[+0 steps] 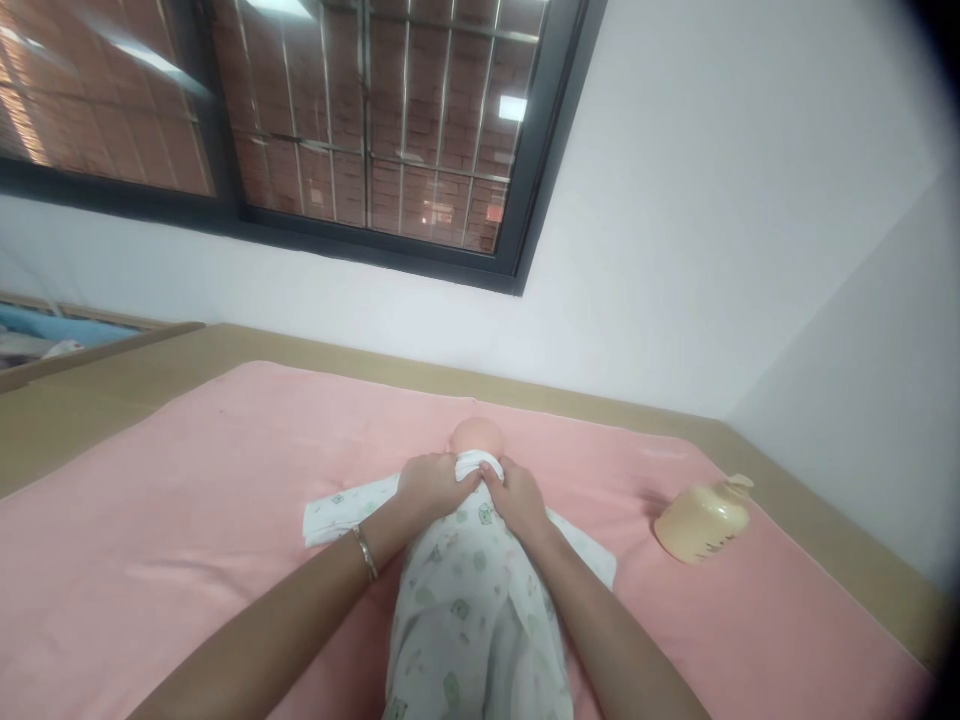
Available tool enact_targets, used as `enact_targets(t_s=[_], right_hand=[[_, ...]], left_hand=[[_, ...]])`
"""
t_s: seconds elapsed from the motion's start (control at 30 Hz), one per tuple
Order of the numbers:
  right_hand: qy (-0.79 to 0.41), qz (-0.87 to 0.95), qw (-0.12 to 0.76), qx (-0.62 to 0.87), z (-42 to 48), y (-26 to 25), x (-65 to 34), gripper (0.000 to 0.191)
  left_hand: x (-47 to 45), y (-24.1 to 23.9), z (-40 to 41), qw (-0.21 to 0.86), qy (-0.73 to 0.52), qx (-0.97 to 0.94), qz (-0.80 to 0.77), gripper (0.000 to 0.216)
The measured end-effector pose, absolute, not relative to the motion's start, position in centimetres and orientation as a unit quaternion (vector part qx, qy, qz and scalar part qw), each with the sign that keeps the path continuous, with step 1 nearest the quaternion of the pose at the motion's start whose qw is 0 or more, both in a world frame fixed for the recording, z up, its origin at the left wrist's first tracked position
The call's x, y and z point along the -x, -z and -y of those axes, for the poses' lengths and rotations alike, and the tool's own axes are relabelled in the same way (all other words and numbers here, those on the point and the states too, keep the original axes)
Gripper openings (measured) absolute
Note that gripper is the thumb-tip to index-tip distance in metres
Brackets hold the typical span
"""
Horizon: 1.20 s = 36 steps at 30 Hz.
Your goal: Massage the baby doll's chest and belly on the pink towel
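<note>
A white baby garment (480, 590) with small green and grey prints lies lengthwise before me, its sleeves (345, 508) spread out to both sides. The smooth round head of what looks like a baby doll (477, 436) shows just beyond the neckline; the rest of the doll is hidden. My left hand (435, 487), with a bracelet on its wrist, is closed on the left side of the neckline. On the right side of that neckline, my right hand (519, 494) pinches the cloth. Both thumbs point inward and nearly meet below the head.
A pink sheet (187, 480) covers the wooden-edged surface (97, 410). To the right, a pale yellow bottle-shaped container (701, 522) rests on the sheet. Behind stand a white wall (675, 200) and a dark-framed barred window (375, 130). A blue-lined bin (60, 328) is at far left.
</note>
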State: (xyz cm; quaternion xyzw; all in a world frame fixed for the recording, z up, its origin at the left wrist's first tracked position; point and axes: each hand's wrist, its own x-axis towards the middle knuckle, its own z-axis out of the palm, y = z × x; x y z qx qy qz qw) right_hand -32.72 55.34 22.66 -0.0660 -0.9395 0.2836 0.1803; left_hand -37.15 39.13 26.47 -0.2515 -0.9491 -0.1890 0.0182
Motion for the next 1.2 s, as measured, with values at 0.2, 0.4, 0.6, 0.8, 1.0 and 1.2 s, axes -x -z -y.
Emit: enact_targets(t_s=[0.2, 0.4, 0.6, 0.8, 1.0, 1.2], right_hand=[[-0.278, 0.942, 0.178, 0.067, -55.4, -22.7, 32.8, 0.046], [-0.275, 0.943, 0.177, 0.067, -55.4, -22.6, 32.6, 0.046], [-0.275, 0.946, 0.159, 0.064, -55.4, -23.1, 32.4, 0.044], [-0.252, 0.953, 0.156, 0.067, -55.3, -23.5, 32.1, 0.043], [-0.23, 0.958, 0.158, 0.071, -55.2, -23.7, 31.9, 0.045], [-0.205, 0.963, 0.157, 0.081, -55.1, -23.7, 31.8, 0.045]], left_hand=[[37.4, -26.2, -39.0, 0.032, 0.188, 0.261, 0.946, 0.053], [37.4, -26.2, -39.0, 0.039, 0.177, 0.273, 0.945, 0.055], [37.4, -26.2, -38.8, 0.037, 0.183, 0.284, 0.941, 0.053], [37.5, -26.0, -38.8, 0.044, 0.175, 0.281, 0.943, 0.054], [37.3, -26.3, -38.8, 0.027, 0.19, 0.277, 0.941, 0.055], [37.3, -26.5, -38.9, 0.015, 0.187, 0.267, 0.945, 0.057]])
